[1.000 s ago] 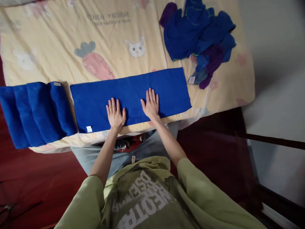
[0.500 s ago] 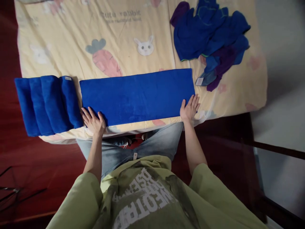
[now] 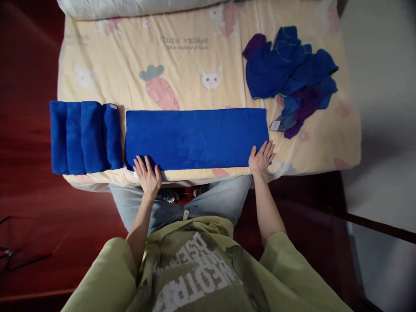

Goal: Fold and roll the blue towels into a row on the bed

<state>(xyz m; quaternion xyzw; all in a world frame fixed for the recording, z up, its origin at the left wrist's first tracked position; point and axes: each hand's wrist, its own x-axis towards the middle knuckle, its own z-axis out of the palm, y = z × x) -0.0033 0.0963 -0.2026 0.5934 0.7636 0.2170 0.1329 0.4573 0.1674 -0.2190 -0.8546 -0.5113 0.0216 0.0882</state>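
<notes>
A long blue towel (image 3: pixel 198 136) lies flat across the front of the bed, folded into a narrow strip. My left hand (image 3: pixel 147 177) rests with fingers stretched out on its near left corner. At the near right corner, my right hand (image 3: pixel 260 158) lies open, palm down, fingers over the edge. Left of the strip sit several rolled or folded blue towels (image 3: pixel 92 136) side by side, one with a small white label. A crumpled heap of blue and purple cloths (image 3: pixel 286 71) lies beyond the strip on the right.
The bed carries a cream sheet (image 3: pixel 113 78) printed with carrots and rabbits. A pale bulky bedding roll (image 3: pixel 130 6) lies along its far side. My knees are at the near edge. Dark red floor (image 3: pixel 26 173) shows on the left, a pale wall or floor on the right.
The view has shifted, so the bed's far side now shows. My left hand has slid slightly right along the towel's near edge; my right hand stays at its corner.
</notes>
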